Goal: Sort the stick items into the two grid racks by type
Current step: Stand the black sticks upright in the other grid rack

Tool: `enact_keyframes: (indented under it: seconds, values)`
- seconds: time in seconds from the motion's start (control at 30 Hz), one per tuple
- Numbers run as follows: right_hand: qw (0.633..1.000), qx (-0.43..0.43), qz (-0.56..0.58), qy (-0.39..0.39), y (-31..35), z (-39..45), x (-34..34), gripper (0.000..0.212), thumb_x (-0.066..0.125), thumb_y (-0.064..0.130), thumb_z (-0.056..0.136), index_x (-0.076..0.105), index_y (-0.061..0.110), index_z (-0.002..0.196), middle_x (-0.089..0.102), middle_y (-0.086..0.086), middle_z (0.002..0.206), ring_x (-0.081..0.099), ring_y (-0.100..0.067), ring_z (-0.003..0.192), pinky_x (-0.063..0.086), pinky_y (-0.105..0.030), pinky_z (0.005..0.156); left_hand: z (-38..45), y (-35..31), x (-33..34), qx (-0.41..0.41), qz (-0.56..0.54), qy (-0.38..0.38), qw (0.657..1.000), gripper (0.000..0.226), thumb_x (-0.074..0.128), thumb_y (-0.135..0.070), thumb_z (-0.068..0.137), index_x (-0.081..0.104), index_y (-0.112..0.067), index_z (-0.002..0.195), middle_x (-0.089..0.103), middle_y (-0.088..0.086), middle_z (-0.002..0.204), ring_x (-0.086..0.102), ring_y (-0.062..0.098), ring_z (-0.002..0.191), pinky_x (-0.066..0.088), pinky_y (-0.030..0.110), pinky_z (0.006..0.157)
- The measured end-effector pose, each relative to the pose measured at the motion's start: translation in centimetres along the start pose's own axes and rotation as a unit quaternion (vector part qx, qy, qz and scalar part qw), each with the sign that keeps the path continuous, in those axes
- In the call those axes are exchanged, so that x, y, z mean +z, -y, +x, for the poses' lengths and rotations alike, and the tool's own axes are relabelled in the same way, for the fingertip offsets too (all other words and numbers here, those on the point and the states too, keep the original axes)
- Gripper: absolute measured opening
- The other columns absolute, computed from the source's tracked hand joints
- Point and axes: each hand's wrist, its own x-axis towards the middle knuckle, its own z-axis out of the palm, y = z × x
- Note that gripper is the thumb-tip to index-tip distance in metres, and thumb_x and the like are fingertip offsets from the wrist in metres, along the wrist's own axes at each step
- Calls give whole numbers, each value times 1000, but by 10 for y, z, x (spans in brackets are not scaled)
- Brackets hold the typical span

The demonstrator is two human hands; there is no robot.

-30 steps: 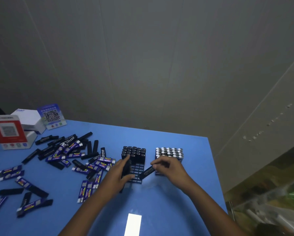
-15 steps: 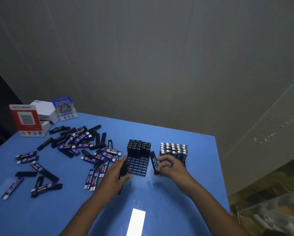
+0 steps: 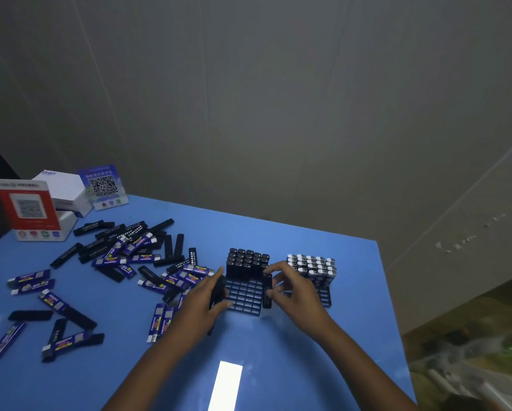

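Right hand (image 3: 293, 287) pinches a black stick (image 3: 267, 290) upright over the left rack (image 3: 245, 298), apparently to slot it; left hand (image 3: 202, 304) grips spare black sticks (image 3: 217, 292) beside it.

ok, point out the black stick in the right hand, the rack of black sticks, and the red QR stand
black stick (image 3: 267, 289): head view, mid-body.
black-stick rack (image 3: 245, 298): head view, empty front cells.
red QR stand (image 3: 26, 206): head view, front face.
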Motion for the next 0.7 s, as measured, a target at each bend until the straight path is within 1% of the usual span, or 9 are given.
enact_keyframes:
  seconds: [0.07,0.13,0.23,0.33,0.4,0.47,0.57,0.63,0.7]
  values:
    - [999,-5,-15,-30,-2,7,4,30,72,9,88,61,34,101,67,5,83,65,-8,79,50,-19,74,6,5,-3,2,-1,4,1000,73,69,-23,90,30,-24,151,54,4,136,47,16,128,34,25,109]
    - [998,-7,-34,-46,-4,13,7,24,74,11,87,62,29,96,69,9,82,65,-5,82,47,-13,71,12,10,-5,1,2,9,1000,74,69,-26,90,29,-28,152,54,4,137,49,18,127,38,33,111]
    - [995,-24,-76,-58,-9,23,10,17,76,16,86,64,26,91,64,14,82,61,-5,81,44,-13,68,18,14,-8,-5,-5,14,1000,75,69,-28,89,28,-29,152,54,3,137,49,18,128,39,39,111]
    - [994,-12,-95,-50,-14,33,11,14,74,20,88,64,28,92,54,10,70,52,-6,65,40,-15,61,22,18,-10,-3,-12,16,1000,74,70,-26,89,28,-28,151,54,3,137,49,17,127,39,37,111]
    - [993,0,-115,-26,-17,39,12,13,72,18,90,62,26,92,56,8,65,52,-5,60,40,-14,58,24,20,-10,-8,-16,16,1000,74,69,-24,90,28,-27,152,54,3,137,49,16,128,38,36,112]
    - [989,2,-147,-8,-19,44,14,15,70,16,89,61,28,90,60,7,69,56,-5,64,41,-13,60,25,23,-11,-14,-22,17,1000,74,69,-24,90,28,-26,152,54,3,137,49,16,127,38,35,112]
    - [978,-12,-208,1,-22,51,15,15,71,20,87,59,29,87,58,9,77,55,-4,74,40,-16,65,27,27,-9,-17,-24,18,999,75,69,-24,90,27,-27,152,53,3,139,48,16,129,38,37,113]
    - [971,-29,-238,4,-24,55,16,13,68,18,89,59,28,89,55,10,82,52,-3,79,38,-19,67,29,30,-8,-19,-20,17,999,75,69,-25,90,28,-27,152,52,4,140,47,17,131,37,39,113]
    - [966,-37,-257,6,-27,57,16,15,64,14,91,60,27,95,52,10,88,50,-6,83,36,-19,69,31,31,-5,-22,-18,16,999,75,69,-26,90,27,-27,152,52,4,141,46,17,131,37,39,113]
